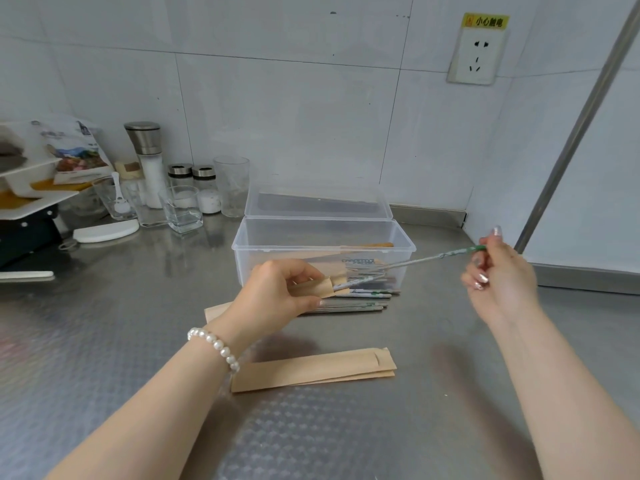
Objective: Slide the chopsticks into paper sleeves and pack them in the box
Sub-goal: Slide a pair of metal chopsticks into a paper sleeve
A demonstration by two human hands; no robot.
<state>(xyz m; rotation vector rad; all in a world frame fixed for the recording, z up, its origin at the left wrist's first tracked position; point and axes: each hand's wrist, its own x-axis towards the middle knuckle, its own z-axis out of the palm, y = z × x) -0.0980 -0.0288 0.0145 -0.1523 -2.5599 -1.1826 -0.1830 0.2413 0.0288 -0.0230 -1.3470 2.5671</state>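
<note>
Low in the middle of the frame, a small stack of brown paper sleeves (313, 370) lies flat on the steel counter (121, 341). Above it the left hand (273, 299) pinches the open mouth of one sleeve (313, 287), while the right hand (498, 271), at centre right, grips a chopstick (408, 263) whose tip meets that mouth. More chopsticks (360, 299) lie just before the open clear box (322, 244), which already holds sleeved pairs.

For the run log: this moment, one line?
left hand: holds sleeve | right hand: pinches chopsticks, tips at sleeve mouth | box: open
</note>
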